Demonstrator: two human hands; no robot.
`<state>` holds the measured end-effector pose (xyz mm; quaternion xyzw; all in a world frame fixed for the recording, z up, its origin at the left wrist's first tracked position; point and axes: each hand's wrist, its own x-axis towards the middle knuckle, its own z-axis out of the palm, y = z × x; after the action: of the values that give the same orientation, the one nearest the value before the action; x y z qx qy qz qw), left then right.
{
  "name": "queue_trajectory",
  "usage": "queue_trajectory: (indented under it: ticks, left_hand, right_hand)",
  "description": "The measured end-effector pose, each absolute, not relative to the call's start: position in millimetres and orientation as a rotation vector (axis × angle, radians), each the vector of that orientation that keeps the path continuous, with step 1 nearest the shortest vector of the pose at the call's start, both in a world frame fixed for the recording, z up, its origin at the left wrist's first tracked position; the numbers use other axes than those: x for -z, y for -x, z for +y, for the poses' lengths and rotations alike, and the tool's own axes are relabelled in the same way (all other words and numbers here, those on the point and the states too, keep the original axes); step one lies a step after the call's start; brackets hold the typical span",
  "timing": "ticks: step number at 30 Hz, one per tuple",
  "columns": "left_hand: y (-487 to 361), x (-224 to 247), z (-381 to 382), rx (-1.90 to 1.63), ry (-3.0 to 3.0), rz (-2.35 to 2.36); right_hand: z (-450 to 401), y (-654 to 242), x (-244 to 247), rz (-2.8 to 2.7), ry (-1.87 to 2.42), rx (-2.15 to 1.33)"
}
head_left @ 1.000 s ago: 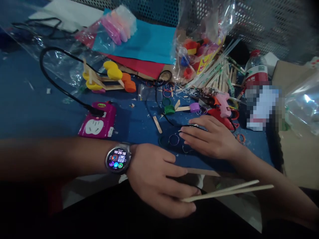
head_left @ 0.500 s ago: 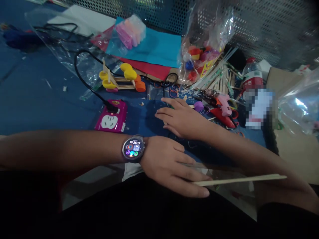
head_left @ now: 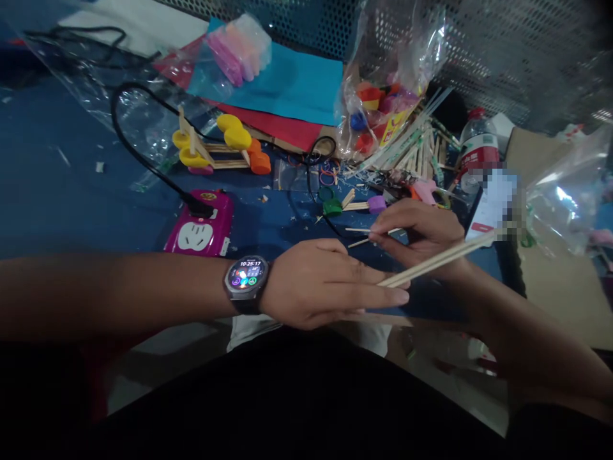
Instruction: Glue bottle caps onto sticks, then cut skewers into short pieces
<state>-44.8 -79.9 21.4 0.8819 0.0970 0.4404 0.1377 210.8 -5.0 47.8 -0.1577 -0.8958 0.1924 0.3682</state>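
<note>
My left hand (head_left: 330, 281), a watch (head_left: 247, 278) on its wrist, lies palm down near the table's front edge. Two long thin wooden sticks (head_left: 440, 259) are clamped between its fingers and point up to the right. My right hand (head_left: 416, 233) pinches a thin wooden stick (head_left: 357, 229) between thumb and fingertips. Another thin stick (head_left: 359, 243) lies close by; whether it is held too, I cannot tell. Beyond the fingertips lies a small piece of sticks with a green bottle cap (head_left: 332, 207) and a purple cap (head_left: 377, 204).
A magenta power strip (head_left: 198, 223) with a black cable stands left. Behind it rests a stick frame with yellow caps (head_left: 234, 134) and orange caps. Blue sheet (head_left: 297, 83), bag of caps (head_left: 371, 108), bottle (head_left: 479, 150), phone (head_left: 493, 198) and cardboard (head_left: 565, 268) lie around.
My right hand has moved right and now pinches a thin stick, uncovering the capped piece. My left hand has risen slightly, and its sticks now tilt upward.
</note>
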Motion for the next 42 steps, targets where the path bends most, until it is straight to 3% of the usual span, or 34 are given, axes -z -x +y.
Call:
queue_trajectory:
  ticks: [13, 23, 31, 36, 42]
  left_hand:
    - [49, -19, -81, -0.834, -2.697, 0.531]
    - [48, -16, -81, -0.976, -2.729, 0.4]
    - [45, -18, -81, -1.033, -2.715, 0.125]
    - [44, -16, -82, -0.84, -2.641, 0.092]
    - [43, -9, -82, -1.004, -2.567, 0.378]
  right_hand:
    - [-13, -247, -42, -2.218, 0.349, -1.203]
    - [-36, -242, -33, -1.795, 0.538, -1.723]
    - [-41, -237, -30, -1.965, 0.337, -1.598]
    - [-37, -237, -34, -2.216, 0.21, -1.363]
    - [-28, -236, -32, -1.756, 0.417, -1.194]
